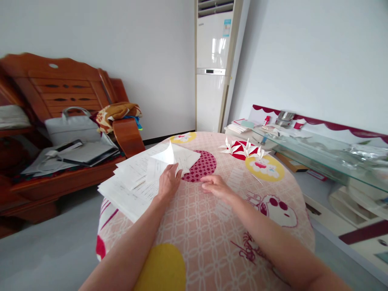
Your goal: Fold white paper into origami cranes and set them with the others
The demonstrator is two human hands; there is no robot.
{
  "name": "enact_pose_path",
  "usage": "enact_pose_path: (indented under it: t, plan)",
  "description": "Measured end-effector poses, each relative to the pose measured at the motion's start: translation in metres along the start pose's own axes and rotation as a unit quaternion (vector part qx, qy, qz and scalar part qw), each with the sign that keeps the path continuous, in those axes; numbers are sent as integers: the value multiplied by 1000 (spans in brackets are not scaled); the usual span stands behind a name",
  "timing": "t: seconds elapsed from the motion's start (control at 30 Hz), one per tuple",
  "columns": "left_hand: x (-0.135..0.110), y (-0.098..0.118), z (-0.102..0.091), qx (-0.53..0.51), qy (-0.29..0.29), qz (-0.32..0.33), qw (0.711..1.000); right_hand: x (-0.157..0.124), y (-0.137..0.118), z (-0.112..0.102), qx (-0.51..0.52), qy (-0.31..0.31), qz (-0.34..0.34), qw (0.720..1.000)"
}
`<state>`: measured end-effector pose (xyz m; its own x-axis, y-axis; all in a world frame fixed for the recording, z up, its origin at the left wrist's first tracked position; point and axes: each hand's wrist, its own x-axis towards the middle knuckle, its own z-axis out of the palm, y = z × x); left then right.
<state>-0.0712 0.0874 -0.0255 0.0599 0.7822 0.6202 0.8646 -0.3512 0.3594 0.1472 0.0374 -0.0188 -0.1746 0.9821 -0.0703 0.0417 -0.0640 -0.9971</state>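
My left hand (169,180) reaches over a spread stack of printed papers (121,198) on the left of the round table. Its fingers are closed at the right edge of a smaller white sheet (156,167), whose far corner stands raised off the stack. The fingertips are partly hidden by the back of the hand. My right hand (216,187) hovers over the tablecloth right of the papers, fingers loosely bent and apart, with nothing visible in them. Several folded white paper cranes (247,149) stand at the far right of the table.
A patterned pink tablecloth (206,242) covers the table. A thin white strip (257,180) lies near the cranes. Right of it is a glass-topped cabinet (321,153) with odds and ends. A wooden bench (69,85) with bags and a folder stands left; an air conditioner (211,97) stands behind.
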Motion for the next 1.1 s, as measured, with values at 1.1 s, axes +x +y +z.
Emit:
enact_pose_path:
  t: [1.1]
  plan:
    - [-39,78,-18,-148,-298,271,903,-26,1,-97,-267,230,-175,919]
